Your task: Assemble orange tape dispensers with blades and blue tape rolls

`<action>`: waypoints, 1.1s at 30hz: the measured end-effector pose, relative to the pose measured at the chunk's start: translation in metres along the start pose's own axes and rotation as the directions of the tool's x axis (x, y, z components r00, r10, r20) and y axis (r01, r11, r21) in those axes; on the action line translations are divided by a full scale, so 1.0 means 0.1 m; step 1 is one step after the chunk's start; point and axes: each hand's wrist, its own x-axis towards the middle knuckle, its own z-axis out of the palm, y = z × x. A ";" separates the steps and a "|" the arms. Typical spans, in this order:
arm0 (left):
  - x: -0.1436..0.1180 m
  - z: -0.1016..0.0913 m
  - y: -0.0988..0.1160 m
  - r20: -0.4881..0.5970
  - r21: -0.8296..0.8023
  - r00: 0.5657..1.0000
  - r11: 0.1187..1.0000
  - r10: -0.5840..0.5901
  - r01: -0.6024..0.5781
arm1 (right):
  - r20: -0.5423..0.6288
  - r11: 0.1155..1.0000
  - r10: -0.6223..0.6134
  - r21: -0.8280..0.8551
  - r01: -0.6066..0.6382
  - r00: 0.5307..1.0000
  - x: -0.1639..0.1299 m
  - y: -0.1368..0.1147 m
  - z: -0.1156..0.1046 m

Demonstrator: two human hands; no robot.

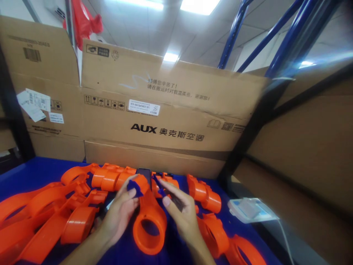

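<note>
My left hand (118, 215) grips an orange plastic part (149, 217) with a round ring end, holding it above the blue table (35, 173). A small dark blue piece (134, 186) sits at that hand's fingertips on the part's upper end. My right hand (180, 211) holds a thin dark tool (176, 200) and another small blue piece (159, 183), pressed against the same orange part from the right.
Several more orange parts (55, 209) lie piled at the left, others (205, 195) at the right. A dark phone-like device (144, 173) stands behind the hands. A white-and-blue packet (249, 209) lies at the right. Large cardboard boxes (165, 121) wall the back.
</note>
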 end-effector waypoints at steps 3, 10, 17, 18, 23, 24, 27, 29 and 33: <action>0.03 -0.03 0.00 -0.093 0.039 0.986 0.990 0.136 -0.133 | 0.060 0.994 -0.058 -0.086 0.063 0.997 0.01 -0.02 0.01; 0.02 0.03 -0.02 -0.120 0.144 0.966 0.967 0.230 -0.212 | 0.037 0.970 -0.124 -0.207 0.129 0.992 0.04 -0.02 0.00; 0.00 0.07 -0.04 -0.089 0.175 0.959 0.952 0.268 -0.250 | 0.063 0.964 -0.140 -0.221 0.150 0.988 0.05 0.02 -0.01; 0.01 0.06 -0.04 -0.076 0.172 0.961 0.953 0.267 -0.251 | 0.064 0.964 -0.138 -0.219 0.149 0.988 0.05 0.03 -0.01; -0.01 0.05 -0.03 -0.047 0.171 0.966 0.955 0.255 -0.244 | 0.073 0.962 -0.139 -0.226 0.152 0.988 0.05 0.06 0.01; -0.01 0.04 -0.03 -0.041 0.171 0.967 0.955 0.252 -0.241 | 0.077 0.961 -0.138 -0.230 0.152 0.987 0.04 0.06 0.01; 0.00 0.02 -0.03 -0.014 0.178 0.965 0.950 0.261 -0.255 | 0.084 0.951 -0.133 -0.271 0.151 0.988 0.02 0.07 -0.01; 0.01 0.00 -0.04 0.029 0.176 0.965 0.948 0.262 -0.263 | 0.101 0.933 -0.135 -0.321 0.161 0.986 0.01 0.07 -0.03; 0.02 -0.07 -0.05 0.171 0.171 0.952 0.944 0.254 -0.283 | 0.139 0.853 -0.214 -0.455 0.255 0.967 0.01 0.08 -0.07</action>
